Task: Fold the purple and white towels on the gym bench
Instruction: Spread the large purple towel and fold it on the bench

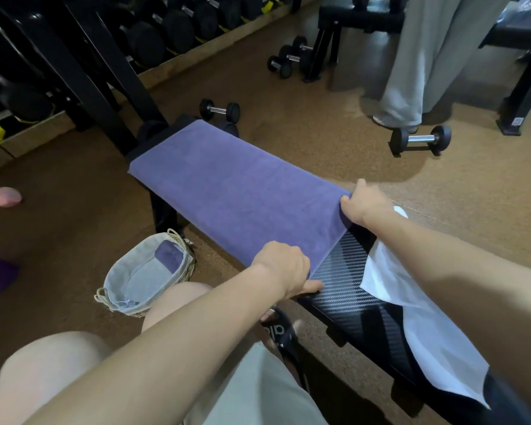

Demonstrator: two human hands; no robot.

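A purple towel lies spread flat along the black gym bench, covering its far half. My left hand grips the towel's near left corner at the bench's edge. My right hand pinches the near right corner. A white towel lies on the near part of the bench, partly under my right forearm and hanging off the right side.
A wicker basket with a cloth liner holds a folded purple cloth, left of the bench by my knee. Dumbbells lie on the floor. A person's legs stand at the back right. A dumbbell rack lines the back.
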